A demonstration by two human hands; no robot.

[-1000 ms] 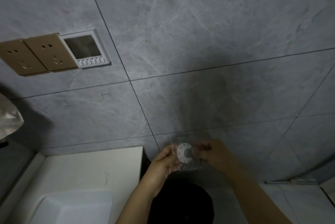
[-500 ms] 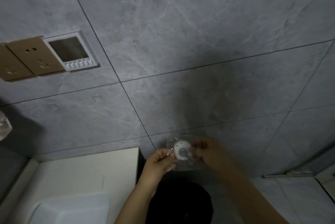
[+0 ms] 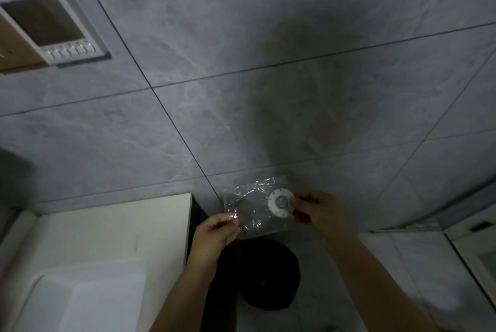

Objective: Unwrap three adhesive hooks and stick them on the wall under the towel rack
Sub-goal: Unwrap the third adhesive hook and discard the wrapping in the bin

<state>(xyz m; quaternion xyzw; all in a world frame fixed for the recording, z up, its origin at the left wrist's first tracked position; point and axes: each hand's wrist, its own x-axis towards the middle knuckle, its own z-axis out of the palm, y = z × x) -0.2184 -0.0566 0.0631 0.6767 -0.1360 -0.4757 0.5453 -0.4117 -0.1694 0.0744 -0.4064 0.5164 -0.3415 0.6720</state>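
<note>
So the big grey tiled wall (image 3: pixel 268 49) fills most of the view, which makes sense since that's where the hook ends up, though no towel rack shows here. There's a white control panel (image 3: pixel 51 28) up at the left, a white surface (image 3: pixel 107 224) down at the lower left, and something round and dark (image 3: pixel 268 278) on the floor below the hands. Both hands are held up close in front of the wall, probably just to get the wrapper off near where it'll go. The clear plastic wrapper (image 3: pixel 249 208) is stretched between them: the left hand (image 3: pixel 214 232) pinches its lower left corner with curled fingers, and the right hand (image 3: pixel 322 210) pinches the hook (image 3: pixel 280 202) at the wrapper's right edge, looks like it's sliding it out. The hook itself is a small round white disc with little dark marks round the rim and a greyish centre. Nothing's stuck on the wall yet as far as I can see.
</note>
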